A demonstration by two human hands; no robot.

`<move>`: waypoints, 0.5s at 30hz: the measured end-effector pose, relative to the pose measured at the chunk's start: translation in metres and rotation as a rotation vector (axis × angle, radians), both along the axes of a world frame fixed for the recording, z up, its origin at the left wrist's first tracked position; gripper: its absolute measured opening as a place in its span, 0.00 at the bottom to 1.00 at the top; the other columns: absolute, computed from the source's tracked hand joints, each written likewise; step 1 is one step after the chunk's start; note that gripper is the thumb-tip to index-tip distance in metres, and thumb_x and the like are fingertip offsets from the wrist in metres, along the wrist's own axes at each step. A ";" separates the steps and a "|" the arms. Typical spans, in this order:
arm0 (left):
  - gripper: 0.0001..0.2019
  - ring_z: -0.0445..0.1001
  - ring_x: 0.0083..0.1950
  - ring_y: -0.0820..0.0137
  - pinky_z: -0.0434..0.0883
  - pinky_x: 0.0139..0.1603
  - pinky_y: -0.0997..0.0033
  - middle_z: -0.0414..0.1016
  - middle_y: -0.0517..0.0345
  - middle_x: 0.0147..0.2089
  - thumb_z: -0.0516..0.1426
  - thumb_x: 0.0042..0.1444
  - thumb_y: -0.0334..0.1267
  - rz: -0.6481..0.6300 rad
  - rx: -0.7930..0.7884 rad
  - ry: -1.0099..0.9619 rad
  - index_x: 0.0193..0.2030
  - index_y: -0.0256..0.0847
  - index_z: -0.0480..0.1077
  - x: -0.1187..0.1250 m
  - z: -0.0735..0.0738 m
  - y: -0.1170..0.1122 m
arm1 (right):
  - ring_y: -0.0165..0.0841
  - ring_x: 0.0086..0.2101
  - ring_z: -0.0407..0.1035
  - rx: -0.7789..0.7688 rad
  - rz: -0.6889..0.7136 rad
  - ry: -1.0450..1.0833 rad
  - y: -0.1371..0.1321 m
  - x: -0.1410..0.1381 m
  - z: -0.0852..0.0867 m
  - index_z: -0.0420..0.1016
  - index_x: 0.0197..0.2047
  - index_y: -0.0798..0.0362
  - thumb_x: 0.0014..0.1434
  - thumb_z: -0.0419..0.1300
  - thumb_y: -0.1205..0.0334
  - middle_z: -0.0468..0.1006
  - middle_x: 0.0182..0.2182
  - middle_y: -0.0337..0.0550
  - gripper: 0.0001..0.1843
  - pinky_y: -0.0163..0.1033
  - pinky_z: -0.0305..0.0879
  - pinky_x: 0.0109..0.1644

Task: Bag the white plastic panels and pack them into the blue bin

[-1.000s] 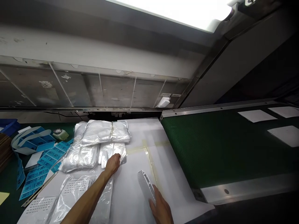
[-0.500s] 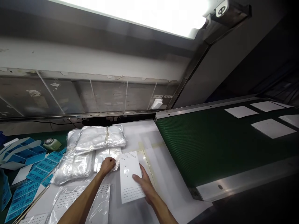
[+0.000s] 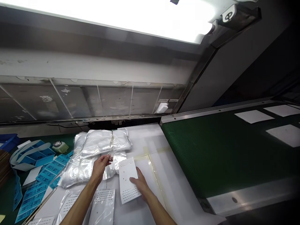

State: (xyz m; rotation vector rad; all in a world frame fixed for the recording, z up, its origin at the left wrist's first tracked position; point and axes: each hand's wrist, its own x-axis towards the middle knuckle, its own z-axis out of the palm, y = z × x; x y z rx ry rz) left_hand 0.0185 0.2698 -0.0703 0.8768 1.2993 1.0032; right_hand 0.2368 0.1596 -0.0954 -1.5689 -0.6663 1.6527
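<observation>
White panel [image 3: 127, 184], long axis forward

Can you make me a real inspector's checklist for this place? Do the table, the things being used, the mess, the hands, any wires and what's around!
Surface: green worktop, partly covered by white sheeting with yellowish tape.
Things in use: white perforated panel; bundles of clear bags; bagged panels lying in front.
Clutter: blue printed labels overlapping loosely; small jar; blue bin at the edge.
Left hand: at the bags; can't tell if it grips one.
Right hand: holds the panel, thumb on top.
Cables: one thin dark cable behind the worktop.
Surroundings: green conveyor belt carrying flat white pieces; bright light overhead.
</observation>
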 end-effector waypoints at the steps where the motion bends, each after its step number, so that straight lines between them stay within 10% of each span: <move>1: 0.12 0.75 0.37 0.70 0.73 0.42 0.63 0.75 0.57 0.36 0.58 0.57 0.43 0.031 0.011 -0.027 0.40 0.34 0.70 -0.004 0.008 -0.002 | 0.43 0.47 0.70 0.001 -0.002 -0.019 0.001 -0.001 0.002 0.39 0.68 0.52 0.50 0.60 0.62 0.68 0.56 0.53 0.47 0.46 0.68 0.46; 5: 0.14 0.73 0.34 0.72 0.71 0.42 0.70 0.74 0.63 0.29 0.65 0.47 0.44 0.139 0.042 -0.123 0.37 0.37 0.70 -0.032 0.051 -0.028 | 0.41 0.49 0.68 0.085 0.006 -0.114 -0.006 0.000 0.028 0.41 0.68 0.48 0.52 0.57 0.62 0.67 0.57 0.49 0.43 0.45 0.67 0.47; 8: 0.13 0.71 0.32 0.74 0.68 0.37 0.78 0.73 0.64 0.28 0.65 0.47 0.44 0.148 0.021 -0.148 0.34 0.39 0.71 -0.043 0.080 -0.068 | 0.40 0.49 0.67 0.198 0.039 -0.239 -0.025 -0.001 0.070 0.64 0.58 0.48 0.58 0.53 0.58 0.70 0.52 0.45 0.24 0.44 0.63 0.51; 15: 0.12 0.69 0.29 0.71 0.68 0.33 0.73 0.71 0.59 0.24 0.65 0.45 0.44 -0.060 -0.127 -0.328 0.25 0.37 0.71 0.021 0.095 -0.157 | 0.35 0.37 0.68 0.421 0.313 -0.563 -0.072 -0.032 0.152 0.76 0.34 0.46 0.53 0.62 0.50 0.71 0.34 0.37 0.09 0.37 0.62 0.45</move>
